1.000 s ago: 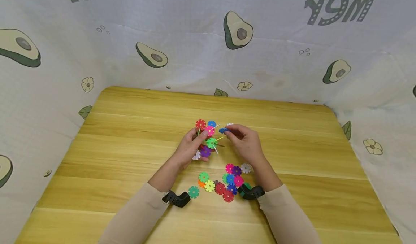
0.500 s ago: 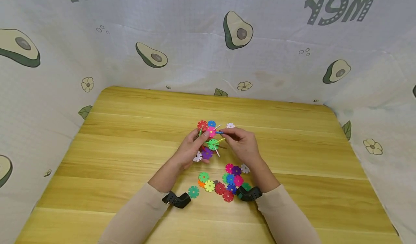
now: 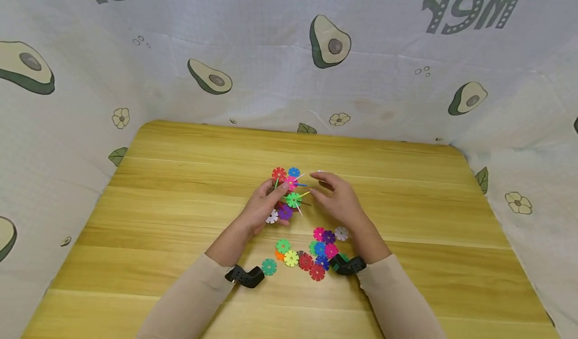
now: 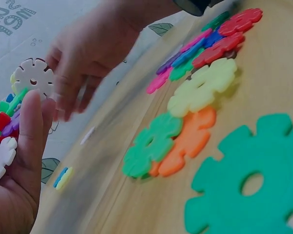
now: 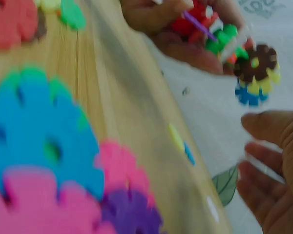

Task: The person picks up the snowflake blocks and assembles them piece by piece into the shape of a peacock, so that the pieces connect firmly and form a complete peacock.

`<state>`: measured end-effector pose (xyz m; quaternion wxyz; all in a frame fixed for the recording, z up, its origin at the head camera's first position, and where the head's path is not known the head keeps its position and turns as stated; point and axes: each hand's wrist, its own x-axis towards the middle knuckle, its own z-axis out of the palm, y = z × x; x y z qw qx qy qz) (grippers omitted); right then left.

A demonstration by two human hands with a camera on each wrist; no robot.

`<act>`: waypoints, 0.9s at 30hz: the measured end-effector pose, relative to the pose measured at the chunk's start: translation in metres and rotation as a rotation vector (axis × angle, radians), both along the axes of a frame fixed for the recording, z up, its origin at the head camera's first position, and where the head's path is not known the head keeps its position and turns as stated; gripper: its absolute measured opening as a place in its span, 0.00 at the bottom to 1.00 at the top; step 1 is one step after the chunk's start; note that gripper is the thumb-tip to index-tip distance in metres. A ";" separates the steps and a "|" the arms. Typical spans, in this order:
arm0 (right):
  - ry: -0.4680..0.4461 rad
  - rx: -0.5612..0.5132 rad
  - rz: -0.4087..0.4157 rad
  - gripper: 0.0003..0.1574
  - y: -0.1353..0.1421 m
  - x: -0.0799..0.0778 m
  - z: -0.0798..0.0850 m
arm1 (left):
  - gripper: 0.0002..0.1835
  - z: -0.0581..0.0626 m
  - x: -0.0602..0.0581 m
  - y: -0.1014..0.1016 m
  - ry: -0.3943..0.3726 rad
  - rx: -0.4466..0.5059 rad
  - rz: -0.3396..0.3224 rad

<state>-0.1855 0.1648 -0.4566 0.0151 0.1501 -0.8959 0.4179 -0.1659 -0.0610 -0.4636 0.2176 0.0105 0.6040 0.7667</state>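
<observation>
In the head view my left hand (image 3: 262,206) grips a cluster of notched plastic snowflake discs, slotted into one another at angles. A green disc (image 3: 293,199) faces up in it, with a pink disc (image 3: 291,182) by the thumb and a purple disc (image 3: 285,212) lower down. Standing edge-on from the pink one is a blue disc (image 3: 301,185). My right hand (image 3: 340,198) hovers just right of the cluster, thumb and fingers parted with nothing between them. The right wrist view shows a brown disc (image 5: 256,63) on the cluster's side facing that hand.
Loose discs lie on the wooden table (image 3: 180,178) between the forearms, among them a yellow disc (image 3: 291,259) and a teal disc (image 3: 269,267). Beyond the hands lie a blue disc (image 3: 294,171) and a partly hidden white disc (image 3: 320,171). A printed cloth (image 3: 271,53) hangs behind the table.
My right hand has brought the pinched blue disc to the cluster, let go of it and drawn slightly back with its fingers spread. The left hand has hardly moved.
</observation>
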 end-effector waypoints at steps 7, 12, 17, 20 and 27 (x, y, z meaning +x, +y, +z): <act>-0.051 0.406 0.000 0.36 0.015 -0.011 -0.015 | 0.26 -0.001 -0.001 -0.002 0.011 0.013 -0.025; 0.026 0.441 0.037 0.30 0.010 -0.011 -0.019 | 0.26 0.000 -0.001 -0.003 0.041 0.005 -0.047; 0.100 0.416 -0.015 0.19 0.004 -0.009 -0.014 | 0.24 0.000 -0.001 -0.004 0.068 -0.043 -0.060; 0.124 0.433 -0.030 0.17 0.002 -0.008 -0.013 | 0.24 -0.001 -0.001 -0.006 0.072 -0.062 -0.076; -0.127 0.083 -0.122 0.16 0.005 -0.005 -0.008 | 0.24 -0.001 -0.001 -0.007 0.048 -0.085 -0.113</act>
